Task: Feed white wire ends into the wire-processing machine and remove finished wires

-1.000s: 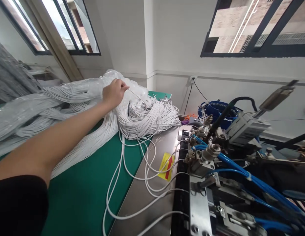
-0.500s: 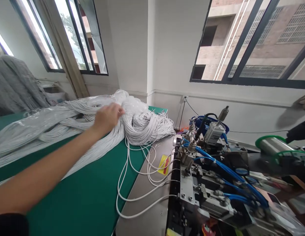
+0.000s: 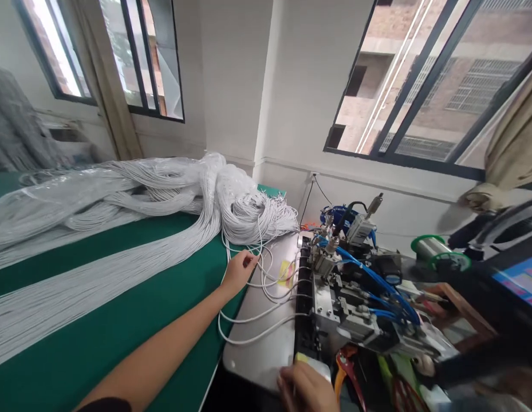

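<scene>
My left hand [image 3: 240,272] is closed in a pinch on a white cable [image 3: 260,232], above the near edge of the metal plate. Behind it lies a large bundle of white cables [image 3: 244,220], partly wrapped in clear plastic. Several loose cables loop from there over the metal plate [image 3: 266,355] into the black slotted edge of a machine [image 3: 328,292]. Low in the view, my right hand [image 3: 308,389] is slightly blurred beside that machine's front corner. Its fingers are curled, and whatever they might hold is hidden.
A green table [image 3: 162,337] carries long cable strands on the left. Orange-handled pliers [image 3: 347,372] lie right of my right hand. Blue air hoses [image 3: 377,272] cross the machine, and a green-rimmed wire spool [image 3: 433,252] stands behind. A screen [image 3: 523,274] is at the far right.
My left hand has come down and right from the bundle and now pinches a cable. My right hand has entered at the bottom. The view has turned right, bringing in the screen.
</scene>
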{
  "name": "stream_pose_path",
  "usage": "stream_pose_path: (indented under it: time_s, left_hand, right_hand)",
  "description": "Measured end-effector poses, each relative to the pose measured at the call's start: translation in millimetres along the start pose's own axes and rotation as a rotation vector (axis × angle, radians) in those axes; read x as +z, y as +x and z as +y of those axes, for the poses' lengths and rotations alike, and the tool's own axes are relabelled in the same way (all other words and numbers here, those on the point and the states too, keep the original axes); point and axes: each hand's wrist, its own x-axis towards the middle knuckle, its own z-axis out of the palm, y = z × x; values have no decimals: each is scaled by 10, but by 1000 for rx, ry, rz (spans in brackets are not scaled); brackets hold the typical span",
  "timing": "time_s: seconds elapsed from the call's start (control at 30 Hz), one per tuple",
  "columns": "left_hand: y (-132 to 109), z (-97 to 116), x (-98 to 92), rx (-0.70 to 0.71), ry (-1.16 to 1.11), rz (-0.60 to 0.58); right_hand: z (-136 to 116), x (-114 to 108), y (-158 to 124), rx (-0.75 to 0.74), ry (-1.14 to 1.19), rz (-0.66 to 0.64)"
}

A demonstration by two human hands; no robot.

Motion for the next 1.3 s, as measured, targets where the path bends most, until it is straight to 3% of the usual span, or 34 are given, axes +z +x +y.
stream_pose_path:
  time_s: [0.1,0.2,0.33,0.77,1.0,1.3]
  left_hand:
    - [-70,-116,7,-28,-14,-50]
    - [-92,-210,45,-69,-39,-104]
    - [-36,-312,142,74,30,-86]
    - [34,-319,170,-15,-52,-71]
    - [35,-253,162,-51,-342,-135]
    - [79,-226,183,-265,-774,-262]
  right_hand:
    - [-90,-200,-1,182,75,71]
    - [-131,-370,31,347,-30,156]
    - [-119,-441,47,421,-114,98]
    - [-102,-535,6,250,-191,-265]
    - [-65,-549,-28,179,-113,-259]
    - [-143,-544,144,120,-111,-221]
